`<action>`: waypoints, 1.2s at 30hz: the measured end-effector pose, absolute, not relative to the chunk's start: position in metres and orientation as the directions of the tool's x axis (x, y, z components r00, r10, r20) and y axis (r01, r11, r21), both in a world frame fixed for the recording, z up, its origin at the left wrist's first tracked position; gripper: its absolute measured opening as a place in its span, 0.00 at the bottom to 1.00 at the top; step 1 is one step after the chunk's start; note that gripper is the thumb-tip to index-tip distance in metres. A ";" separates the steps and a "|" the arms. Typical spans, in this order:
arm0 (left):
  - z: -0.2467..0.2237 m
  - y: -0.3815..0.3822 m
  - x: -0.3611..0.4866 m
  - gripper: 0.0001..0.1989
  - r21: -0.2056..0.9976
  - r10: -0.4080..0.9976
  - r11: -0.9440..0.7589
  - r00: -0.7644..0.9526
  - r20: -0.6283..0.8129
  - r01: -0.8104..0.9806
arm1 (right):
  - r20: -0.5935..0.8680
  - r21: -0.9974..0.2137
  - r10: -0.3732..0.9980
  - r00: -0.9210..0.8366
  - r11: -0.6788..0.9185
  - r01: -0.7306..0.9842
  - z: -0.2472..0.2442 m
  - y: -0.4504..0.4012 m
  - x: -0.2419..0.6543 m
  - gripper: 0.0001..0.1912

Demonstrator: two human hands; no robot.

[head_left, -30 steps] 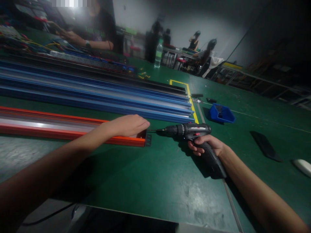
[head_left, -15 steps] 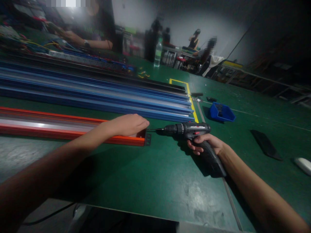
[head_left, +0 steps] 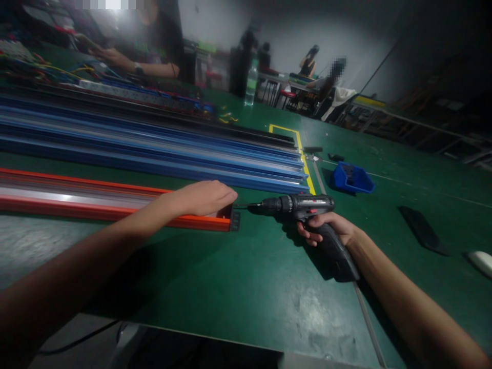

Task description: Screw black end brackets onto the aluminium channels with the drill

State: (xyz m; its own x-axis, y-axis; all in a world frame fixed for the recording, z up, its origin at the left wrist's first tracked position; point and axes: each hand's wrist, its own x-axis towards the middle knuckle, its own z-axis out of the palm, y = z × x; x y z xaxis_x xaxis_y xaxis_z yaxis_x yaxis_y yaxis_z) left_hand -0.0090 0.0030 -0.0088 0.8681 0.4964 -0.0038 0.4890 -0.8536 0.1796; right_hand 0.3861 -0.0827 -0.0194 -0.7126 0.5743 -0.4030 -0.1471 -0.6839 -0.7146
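An orange-red metal channel (head_left: 207, 222) lies along the left of the green table, with a black end plate (head_left: 235, 221) at its right end. My left hand (head_left: 209, 198) is wrapped over the channel near that end, fingers together. My right hand (head_left: 321, 228) grips the handle of a black power drill (head_left: 307, 205), which lies on its side and points left. The drill's long bit reaches the end plate; its exact contact point is too small to tell.
Blue metal profiles (head_left: 172, 154) lie behind the channel. A blue bin (head_left: 352, 178) with dark parts, a black flat piece (head_left: 422, 229) and a white object (head_left: 482, 264) are to the right. Further back stand a bottle (head_left: 251, 83) and a person with wires.
The whole view has shifted very slightly. Both hands, the drill and the channel keep the same positions relative to each other.
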 end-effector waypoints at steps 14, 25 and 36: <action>-0.008 0.002 -0.008 0.19 0.205 0.526 -0.832 0.850 -0.002 0.515 | -0.388 -0.729 0.580 -0.716 -0.669 -0.147 -0.018 -0.083 0.386 0.11; -0.009 0.004 -0.009 0.19 0.177 0.519 -0.841 0.855 0.001 0.511 | -0.378 -0.731 0.579 -0.722 -0.666 -0.150 -0.018 -0.083 0.385 0.11; -0.010 0.003 -0.008 0.19 0.178 0.514 -0.844 0.858 0.005 0.505 | -0.375 -0.727 0.583 -0.721 -0.667 -0.161 -0.019 -0.083 0.385 0.10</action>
State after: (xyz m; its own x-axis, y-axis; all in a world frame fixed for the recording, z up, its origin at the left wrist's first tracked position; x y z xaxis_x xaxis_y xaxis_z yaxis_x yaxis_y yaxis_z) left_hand -0.0082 0.0032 -0.0098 0.8577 0.5142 0.0049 0.5052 -0.8444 0.1784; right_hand 0.3846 -0.0834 -0.0188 -0.7212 0.5827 -0.3747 -0.1609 -0.6670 -0.7275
